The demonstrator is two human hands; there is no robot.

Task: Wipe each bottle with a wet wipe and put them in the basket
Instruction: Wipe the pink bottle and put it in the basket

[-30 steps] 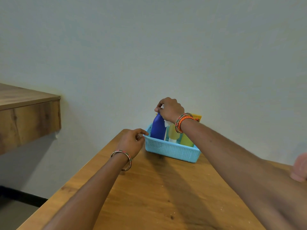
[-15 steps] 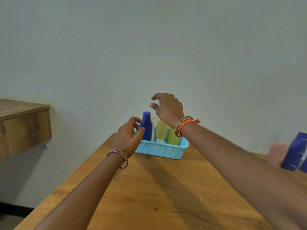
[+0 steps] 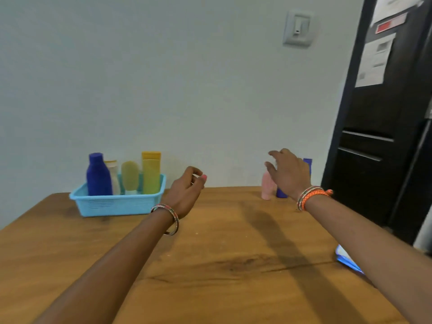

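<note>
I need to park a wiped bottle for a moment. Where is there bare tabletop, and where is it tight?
The widest bare stretch of the table lies between the basket and the pink bottle, running toward the near edge between both forearms. It is crowded inside the basket, packed with four containers, and at the far right, where the right hand hovers by the pink and blue bottles.

Just beyond your right hand's [image 3: 288, 174] spread fingers [image 3: 271, 168] stand a small pink bottle [image 3: 266, 187] and a dark blue bottle [image 3: 306, 163], upright, partly hidden by the hand. Well left of your left hand's [image 3: 184, 191] curled fingers [image 3: 194, 171], the light blue basket [image 3: 117, 203] holds four upright bottles: a blue bottle [image 3: 98, 175], a white bottle [image 3: 114, 175], a rounded yellow-green bottle [image 3: 130, 176] and a tall yellow tube [image 3: 151, 171].
</note>
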